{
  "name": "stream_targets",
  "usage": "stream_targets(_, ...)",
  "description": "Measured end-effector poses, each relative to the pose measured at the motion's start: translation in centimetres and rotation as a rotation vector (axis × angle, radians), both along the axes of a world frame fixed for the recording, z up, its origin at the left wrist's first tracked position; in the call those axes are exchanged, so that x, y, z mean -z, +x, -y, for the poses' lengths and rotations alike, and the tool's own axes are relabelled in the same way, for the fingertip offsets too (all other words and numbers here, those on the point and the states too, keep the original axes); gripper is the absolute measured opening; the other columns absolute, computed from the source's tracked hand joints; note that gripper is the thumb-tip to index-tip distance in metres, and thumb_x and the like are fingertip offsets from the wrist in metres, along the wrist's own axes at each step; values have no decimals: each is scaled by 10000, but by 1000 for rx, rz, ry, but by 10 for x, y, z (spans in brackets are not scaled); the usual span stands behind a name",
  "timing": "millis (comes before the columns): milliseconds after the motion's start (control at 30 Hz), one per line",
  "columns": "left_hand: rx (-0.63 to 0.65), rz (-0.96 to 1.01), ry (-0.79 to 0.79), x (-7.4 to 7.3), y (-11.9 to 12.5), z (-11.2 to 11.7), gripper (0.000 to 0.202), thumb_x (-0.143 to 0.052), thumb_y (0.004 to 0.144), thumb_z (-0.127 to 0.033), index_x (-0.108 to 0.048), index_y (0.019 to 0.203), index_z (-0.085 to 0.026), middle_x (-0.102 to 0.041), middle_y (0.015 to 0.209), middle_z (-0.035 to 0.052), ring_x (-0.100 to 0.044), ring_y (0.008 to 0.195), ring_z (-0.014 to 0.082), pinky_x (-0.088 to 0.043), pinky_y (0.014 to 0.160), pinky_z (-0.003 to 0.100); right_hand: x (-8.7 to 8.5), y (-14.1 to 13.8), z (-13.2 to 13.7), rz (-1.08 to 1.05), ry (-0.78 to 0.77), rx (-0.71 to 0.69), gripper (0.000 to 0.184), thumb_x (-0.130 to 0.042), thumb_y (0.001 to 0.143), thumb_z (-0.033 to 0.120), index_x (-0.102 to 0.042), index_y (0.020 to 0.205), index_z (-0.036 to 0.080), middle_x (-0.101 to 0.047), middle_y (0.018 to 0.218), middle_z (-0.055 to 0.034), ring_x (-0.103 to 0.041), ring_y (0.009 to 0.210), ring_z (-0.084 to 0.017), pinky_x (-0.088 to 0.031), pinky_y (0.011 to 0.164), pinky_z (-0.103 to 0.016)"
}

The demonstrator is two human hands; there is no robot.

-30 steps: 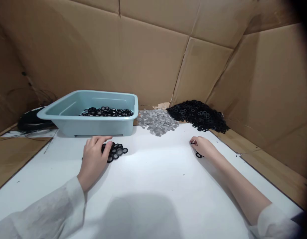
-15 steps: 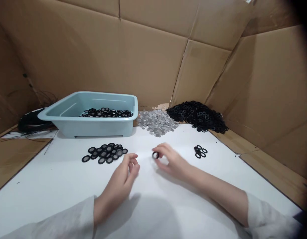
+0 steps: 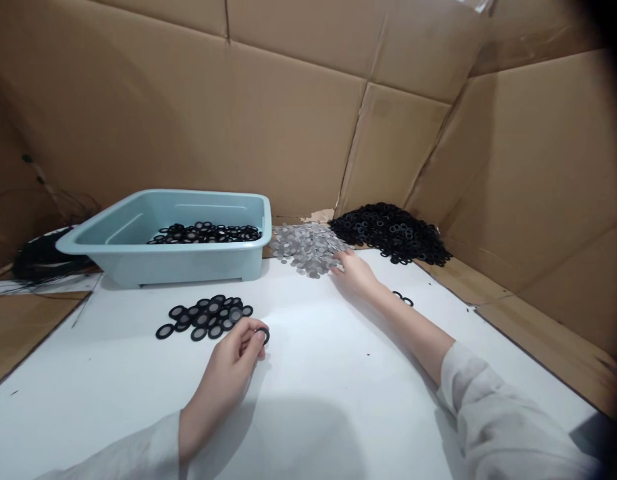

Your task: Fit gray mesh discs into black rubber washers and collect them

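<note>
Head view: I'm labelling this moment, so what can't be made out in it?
All in the head view:
Black ring in the left hand: partly covered by the hand's own grip.
Grey discs at the right hand: too small to tell whether it holds one.
Loose rings on the right: partly hidden by the right forearm.
Lower contents of the tub: hidden by its front wall.
Left sleeve: cut off by the bottom edge.

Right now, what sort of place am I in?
Probably a makeshift workbench for small parts: a white tabletop boxed in by cardboard walls, bearing a heap of grey discs and a heap of black rings.
</note>
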State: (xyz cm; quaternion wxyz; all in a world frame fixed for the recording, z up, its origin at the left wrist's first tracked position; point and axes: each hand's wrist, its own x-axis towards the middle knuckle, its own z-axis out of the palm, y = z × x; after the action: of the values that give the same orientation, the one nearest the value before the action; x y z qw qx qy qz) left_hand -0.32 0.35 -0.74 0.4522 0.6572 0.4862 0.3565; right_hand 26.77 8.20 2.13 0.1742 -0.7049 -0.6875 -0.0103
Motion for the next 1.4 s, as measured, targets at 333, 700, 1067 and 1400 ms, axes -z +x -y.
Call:
stream_targets(333,44,-42,22,2,-3,2,231,-406,849,-415,-506,853,-207,-512,631,-12,-500,619,143,-343,536,227,18,7,-45,-19,-64,-43,198,-515,715,97,-642,865,122,-645,839,-101,-577,823,-209,-406,721,-260)
stream_targets(700,50,-25,-4,-7,-2,2,226,-419,844,-410,-501,849,-200,-498,638,-21,-469,597,127,-349,569,229,25,17,-42,-230,76,-41,349,-381,657,5,-646,868,87,-655,828,-107,-567,771,-185,-406,746,-261)
stream_targets(1067,50,-14,-27,-8,-2,2,228,-420,846,-418,-498,865,-205,-503,667,-19,-479,626,128,-359,594,230,42,33,-60,-624,201,45,141,-486,653,145,-586,750,123,-589,585,-25,-567,571,-161,-453,570,-264)
stream_targets(1400,62,-38,6,-8,-3,5,202,-419,852,-398,-500,856,-213,-502,666,-23,-489,638,127,-346,584,225,35,28,-57,-992,150,56,149,-601,619,166,-460,669,165,-540,522,14,-566,481,-120,-440,415,-194)
